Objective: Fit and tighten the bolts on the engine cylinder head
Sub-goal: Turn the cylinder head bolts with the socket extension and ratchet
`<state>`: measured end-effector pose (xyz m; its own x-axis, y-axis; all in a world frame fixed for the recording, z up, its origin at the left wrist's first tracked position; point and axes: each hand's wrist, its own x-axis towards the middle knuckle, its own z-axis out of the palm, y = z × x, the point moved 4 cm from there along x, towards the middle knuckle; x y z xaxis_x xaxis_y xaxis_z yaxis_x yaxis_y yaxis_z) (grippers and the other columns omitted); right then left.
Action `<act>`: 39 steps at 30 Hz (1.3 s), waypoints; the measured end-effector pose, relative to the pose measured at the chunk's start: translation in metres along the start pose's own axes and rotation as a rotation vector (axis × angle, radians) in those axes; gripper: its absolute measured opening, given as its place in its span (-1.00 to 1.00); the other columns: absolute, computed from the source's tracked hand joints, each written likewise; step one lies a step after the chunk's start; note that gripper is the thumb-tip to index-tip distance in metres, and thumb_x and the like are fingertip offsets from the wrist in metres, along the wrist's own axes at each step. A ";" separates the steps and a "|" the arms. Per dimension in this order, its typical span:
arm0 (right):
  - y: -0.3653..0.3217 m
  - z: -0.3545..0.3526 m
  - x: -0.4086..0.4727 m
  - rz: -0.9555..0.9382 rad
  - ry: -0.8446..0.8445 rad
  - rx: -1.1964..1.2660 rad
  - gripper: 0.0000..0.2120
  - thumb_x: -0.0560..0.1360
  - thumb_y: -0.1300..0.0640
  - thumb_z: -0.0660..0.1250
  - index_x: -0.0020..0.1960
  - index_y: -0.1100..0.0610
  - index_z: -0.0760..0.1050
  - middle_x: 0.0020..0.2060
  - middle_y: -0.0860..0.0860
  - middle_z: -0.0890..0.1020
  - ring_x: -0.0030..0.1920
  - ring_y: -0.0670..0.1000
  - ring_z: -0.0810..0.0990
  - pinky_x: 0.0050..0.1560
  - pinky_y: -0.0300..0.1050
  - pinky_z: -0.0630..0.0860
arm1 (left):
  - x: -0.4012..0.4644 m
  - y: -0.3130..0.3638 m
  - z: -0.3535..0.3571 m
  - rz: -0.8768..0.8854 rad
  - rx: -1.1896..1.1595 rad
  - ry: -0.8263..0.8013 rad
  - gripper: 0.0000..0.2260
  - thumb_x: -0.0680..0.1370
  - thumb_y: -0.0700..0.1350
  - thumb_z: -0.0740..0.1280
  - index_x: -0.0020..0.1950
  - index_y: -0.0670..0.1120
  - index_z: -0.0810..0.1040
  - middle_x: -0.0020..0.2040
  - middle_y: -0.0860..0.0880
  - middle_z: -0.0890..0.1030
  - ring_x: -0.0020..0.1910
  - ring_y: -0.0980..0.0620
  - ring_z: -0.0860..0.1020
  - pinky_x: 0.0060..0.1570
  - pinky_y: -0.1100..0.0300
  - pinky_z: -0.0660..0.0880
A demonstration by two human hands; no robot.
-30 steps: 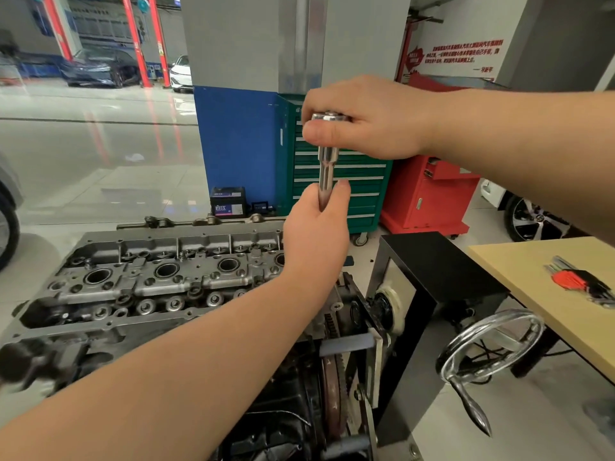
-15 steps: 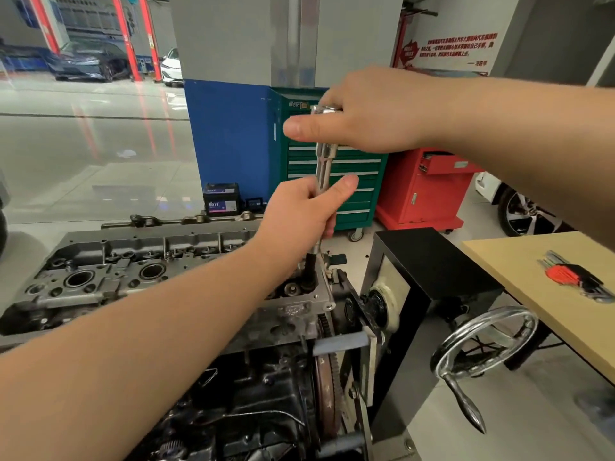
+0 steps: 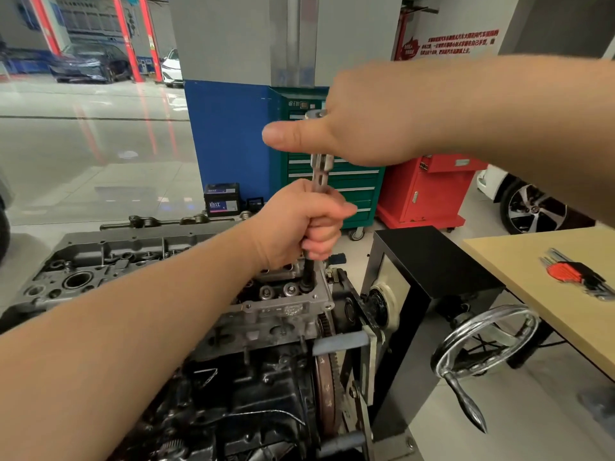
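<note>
Tool: a long socket extension (image 3: pixel 320 181), bright polished steel above and a dark slim shaft below, is held upright over the near right end of the cylinder head.
Tool tip: the dark lower end (image 3: pixel 307 284) is seated in a bolt hole at the head's right edge; the bolt itself is hidden.
Left hand: the left hand (image 3: pixel 301 224) is wrapped round the middle of the shaft, fingers curled tight about it.
Right hand: the right hand (image 3: pixel 362 128) is closed over the tool's top end, thumb stretched out to the left; the tool's head is only partly seen above the thumb.
Cylinder head: the cast grey cylinder head (image 3: pixel 109 261) lies flat on the dark engine block (image 3: pixel 239 404), with round bores and rough, oily recesses; much of it is covered by the left forearm.
Fitted bolts: two shiny hex bolt heads (image 3: pixel 279 290) are seen just left of the tool tip.
Stand: a black box-shaped stand (image 3: pixel 429 261) is set just right of the engine, with a chromed handwheel (image 3: pixel 486 341) and its tapered handle in front.
Table: a pale wooden table (image 3: pixel 519 261) is at the right, and a red-holdered set of hex keys (image 3: pixel 572 272) lies on it.
Behind: a green drawer cabinet (image 3: pixel 352 181), a red cabinet (image 3: pixel 429 191), a blue panel (image 3: pixel 229 134) and a small battery (image 3: pixel 222 199) on the glossy floor are partly blocked by both hands.
</note>
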<state>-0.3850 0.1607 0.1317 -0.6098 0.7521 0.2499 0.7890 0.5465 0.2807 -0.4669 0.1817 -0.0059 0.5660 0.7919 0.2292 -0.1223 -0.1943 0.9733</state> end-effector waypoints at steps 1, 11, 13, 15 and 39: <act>0.006 0.002 0.002 0.019 0.000 -0.013 -0.49 0.64 -0.41 -0.05 -0.31 -0.40 0.54 -0.53 0.06 0.36 -0.51 0.10 0.35 -0.44 -0.10 0.23 | 0.001 0.000 0.000 -0.006 0.021 0.034 -0.53 0.61 -0.16 0.30 -0.48 -0.02 0.25 -0.56 -0.02 0.18 -0.57 0.01 0.17 -0.44 0.14 0.19; 0.016 0.013 0.017 -0.107 0.126 0.261 -0.38 0.48 -0.49 0.02 -0.03 0.04 0.49 -0.29 -0.05 0.53 -0.27 -0.09 0.49 -0.28 -0.07 0.29 | -0.013 -0.016 0.032 0.169 0.082 1.021 -0.66 0.64 0.20 0.30 -0.22 0.03 0.41 -0.38 0.17 0.50 -0.40 0.18 0.39 -0.27 0.07 0.38; 0.012 0.014 0.018 -0.082 0.141 0.228 -0.41 0.53 -0.46 0.02 -0.05 0.03 0.49 -0.32 -0.06 0.52 -0.29 -0.08 0.48 -0.30 -0.06 0.28 | -0.010 -0.012 0.034 0.135 0.165 1.080 -0.62 0.64 0.28 0.24 -0.25 0.09 0.33 -0.39 0.27 0.48 -0.41 0.18 0.39 -0.28 0.06 0.30; 0.008 0.010 0.015 0.039 0.199 0.097 -0.38 0.55 -0.46 -0.03 -0.15 0.01 0.53 -0.38 -0.07 0.50 -0.30 -0.06 0.50 -0.33 -0.08 0.26 | -0.008 -0.012 0.031 0.110 0.200 1.093 -0.56 0.59 0.36 0.22 -0.33 0.11 0.32 -0.43 0.22 0.46 -0.43 0.12 0.36 -0.29 0.06 0.29; 0.014 0.008 0.001 0.213 0.062 0.053 -0.14 0.41 -0.63 -0.06 -0.53 0.13 0.38 -0.65 -0.06 0.40 -0.57 -0.05 0.42 -0.40 -0.09 0.25 | -0.002 -0.005 0.010 0.033 0.001 0.436 -0.50 0.66 0.08 0.37 -0.42 0.07 0.26 -0.51 0.03 0.22 -0.53 0.01 0.14 -0.45 0.12 0.14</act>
<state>-0.3741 0.1716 0.1283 -0.4312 0.8295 0.3550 0.9022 0.3975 0.1672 -0.4593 0.1748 -0.0115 0.1649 0.9555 0.2447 -0.1337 -0.2241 0.9653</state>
